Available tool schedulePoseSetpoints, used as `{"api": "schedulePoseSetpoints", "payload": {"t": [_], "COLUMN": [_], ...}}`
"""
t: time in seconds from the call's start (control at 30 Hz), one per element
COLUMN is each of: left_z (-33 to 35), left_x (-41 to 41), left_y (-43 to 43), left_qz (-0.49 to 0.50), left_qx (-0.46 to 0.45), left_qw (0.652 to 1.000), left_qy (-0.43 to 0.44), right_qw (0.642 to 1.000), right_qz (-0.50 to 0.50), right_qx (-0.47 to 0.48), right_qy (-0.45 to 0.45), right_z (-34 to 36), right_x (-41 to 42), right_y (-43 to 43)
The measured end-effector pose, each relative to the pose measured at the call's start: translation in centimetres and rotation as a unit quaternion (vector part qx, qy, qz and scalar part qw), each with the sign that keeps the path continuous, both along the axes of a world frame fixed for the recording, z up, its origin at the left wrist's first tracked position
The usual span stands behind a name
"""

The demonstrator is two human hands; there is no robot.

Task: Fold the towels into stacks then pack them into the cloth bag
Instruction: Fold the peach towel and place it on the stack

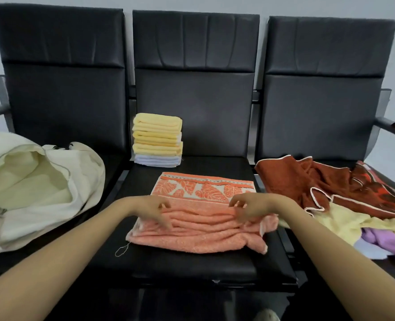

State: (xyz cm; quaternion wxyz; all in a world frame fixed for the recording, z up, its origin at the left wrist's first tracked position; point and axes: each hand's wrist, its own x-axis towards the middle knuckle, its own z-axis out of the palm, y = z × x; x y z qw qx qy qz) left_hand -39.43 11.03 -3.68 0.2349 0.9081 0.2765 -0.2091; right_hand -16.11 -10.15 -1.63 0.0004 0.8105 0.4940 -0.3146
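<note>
Two bare forearms reach forward from the camera over the black padded middle seat (192, 262) of a three-seat bench. Beside it, on the left seat, a cream cloth bag (41, 188) lies slumped with its mouth open. On the right seat, a loose heap of rust-red, pale yellow and lilac towels (335, 200) spills toward the seat edge. At the middle seat's back left stands a neat stack of folded yellow and white towels (157, 140); bare seat shows beside it. A salmon-pink towel with a leaf-patterned border (199, 230) lies bunched mid-seat. The left hand (153, 210) and right hand (249, 210) rest on it, fingers curled and pinching its folds.
</note>
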Motion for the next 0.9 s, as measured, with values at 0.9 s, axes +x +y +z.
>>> {"api": "schedulePoseSetpoints", "payload": {"t": [0.9], "left_z": [-2.0], "left_x": [4.6], "left_y": [0.4], "left_qz": [0.008], "left_qx": [-0.114], "left_qw": [0.972], "left_qy": [-0.203], "right_qw": [0.922], "right_qz": [-0.125], "right_qx": [0.359], "right_qy": [0.069], "right_z": [-0.5], "right_x": [2.2], "right_y": [3.4]}}
